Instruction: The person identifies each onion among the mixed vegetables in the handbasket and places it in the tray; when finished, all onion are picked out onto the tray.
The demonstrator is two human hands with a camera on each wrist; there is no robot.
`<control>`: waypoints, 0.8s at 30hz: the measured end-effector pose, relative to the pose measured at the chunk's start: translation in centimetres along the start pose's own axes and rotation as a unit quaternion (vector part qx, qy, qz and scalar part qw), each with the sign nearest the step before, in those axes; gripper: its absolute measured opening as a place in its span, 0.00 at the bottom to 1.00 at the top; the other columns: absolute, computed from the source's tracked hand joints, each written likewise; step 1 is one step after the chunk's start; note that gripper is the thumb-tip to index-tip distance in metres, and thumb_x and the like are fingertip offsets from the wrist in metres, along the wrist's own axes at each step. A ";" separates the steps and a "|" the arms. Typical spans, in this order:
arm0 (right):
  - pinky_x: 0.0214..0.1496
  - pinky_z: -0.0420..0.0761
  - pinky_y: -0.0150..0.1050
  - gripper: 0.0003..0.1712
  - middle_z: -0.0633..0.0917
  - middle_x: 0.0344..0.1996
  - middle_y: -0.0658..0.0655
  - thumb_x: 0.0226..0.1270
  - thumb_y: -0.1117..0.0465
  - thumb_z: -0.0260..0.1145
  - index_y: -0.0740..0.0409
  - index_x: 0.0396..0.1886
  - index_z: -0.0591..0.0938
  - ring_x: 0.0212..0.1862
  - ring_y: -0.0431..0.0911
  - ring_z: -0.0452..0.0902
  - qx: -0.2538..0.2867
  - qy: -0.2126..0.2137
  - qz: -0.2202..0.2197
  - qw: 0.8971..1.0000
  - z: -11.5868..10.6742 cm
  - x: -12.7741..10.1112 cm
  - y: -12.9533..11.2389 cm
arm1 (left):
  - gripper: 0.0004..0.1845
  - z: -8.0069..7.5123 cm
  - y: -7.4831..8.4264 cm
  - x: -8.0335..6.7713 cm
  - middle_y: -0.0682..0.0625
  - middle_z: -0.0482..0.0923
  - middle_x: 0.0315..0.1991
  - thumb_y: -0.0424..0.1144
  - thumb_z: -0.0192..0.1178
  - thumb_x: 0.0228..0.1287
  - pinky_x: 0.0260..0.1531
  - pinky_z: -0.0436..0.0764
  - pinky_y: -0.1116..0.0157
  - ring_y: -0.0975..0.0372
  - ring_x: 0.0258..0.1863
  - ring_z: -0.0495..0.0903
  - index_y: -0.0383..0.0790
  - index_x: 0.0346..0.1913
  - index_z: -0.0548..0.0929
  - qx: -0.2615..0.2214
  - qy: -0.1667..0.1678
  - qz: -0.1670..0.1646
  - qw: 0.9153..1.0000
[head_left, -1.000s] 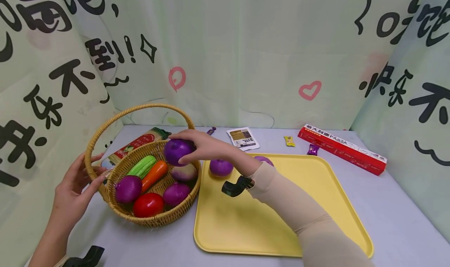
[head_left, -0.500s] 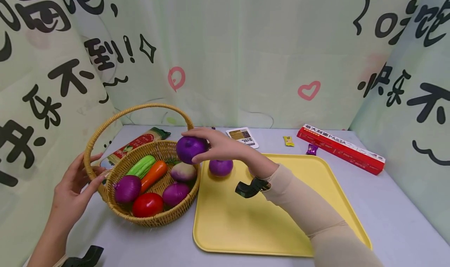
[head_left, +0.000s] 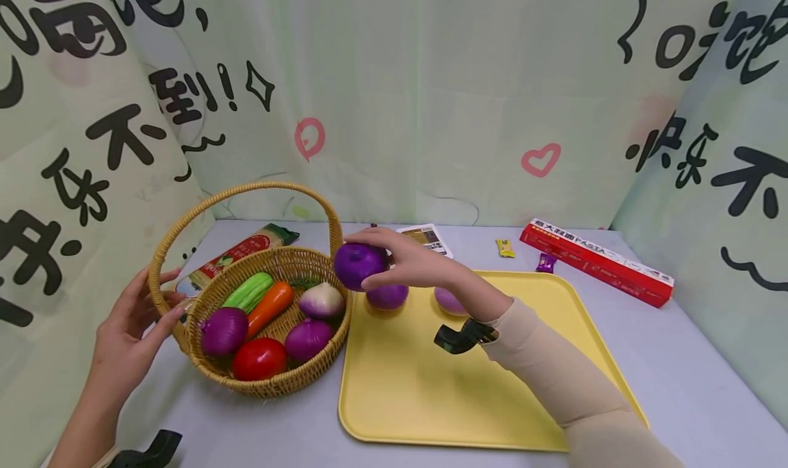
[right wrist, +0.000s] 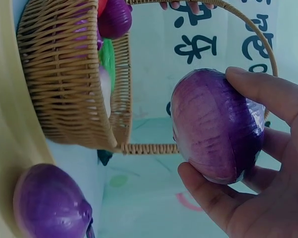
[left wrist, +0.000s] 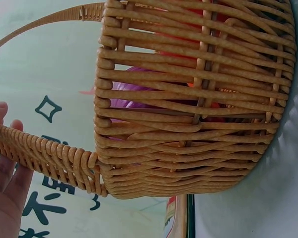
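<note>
A purple onion (head_left: 358,265) is held clear of the wicker basket (head_left: 271,379), clamped in the grip of the right hand (head_left: 411,263), thumb under and fingers (right wrist: 273,96) curled over its top. The onion hangs just past the basket's rim at about 3 o'clock from the basket's middle, above the near-left corner of the yellow tray (head_left: 443,399). The bare tray floor lies at roughly 5 o'clock from the held onion, and the right hand is far nearer to it than the left. The onion is round, with no clear long axis in these views.

The left hand (head_left: 126,345) rests at the basket's 9 o'clock side, its fingers straight against the base of the arched handle (head_left: 185,222), steadying it and closed on nothing.

On the tray lie two more purple onions (head_left: 388,297), one just beneath the held one and one partly hidden behind the right wrist. In the basket are two purple onions, one pale white-and-purple bulb (head_left: 321,301), one tomato (head_left: 260,358), one carrot (head_left: 269,305) and one green gourd (head_left: 247,290).

On the grey surface (head_left: 695,386) toward 12 o'clock sit a red pasta box (head_left: 597,259), a noodle packet (head_left: 240,249), a white sachet (head_left: 427,239) and two small sweets.
</note>
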State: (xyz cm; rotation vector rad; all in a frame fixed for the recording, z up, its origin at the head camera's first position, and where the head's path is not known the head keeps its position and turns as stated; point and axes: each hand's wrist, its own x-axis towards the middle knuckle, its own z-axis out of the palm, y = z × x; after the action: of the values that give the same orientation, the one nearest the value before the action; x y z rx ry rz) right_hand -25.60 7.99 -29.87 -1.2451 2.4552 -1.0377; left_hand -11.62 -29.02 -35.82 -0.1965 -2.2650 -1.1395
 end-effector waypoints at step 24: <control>0.56 0.80 0.45 0.40 0.67 0.65 0.56 0.55 0.58 0.72 0.47 0.68 0.67 0.62 0.52 0.70 0.031 0.062 0.067 0.995 -4.0 -5.5 3.6 | 0.41 0.1 0.0 0.0 0.69 0.70 0.58 0.21 0.59 0.56 0.45 0.71 0.88 0.82 0.47 0.75 0.46 0.72 0.59 -0.003 0.001 0.004 1.000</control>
State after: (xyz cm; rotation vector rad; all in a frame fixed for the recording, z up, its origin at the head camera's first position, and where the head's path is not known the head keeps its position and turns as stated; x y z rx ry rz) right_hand -26.26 15.63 -30.06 -1.0117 2.5360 -1.1763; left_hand -11.65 -28.99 -35.90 -0.2064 -2.2577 -1.1428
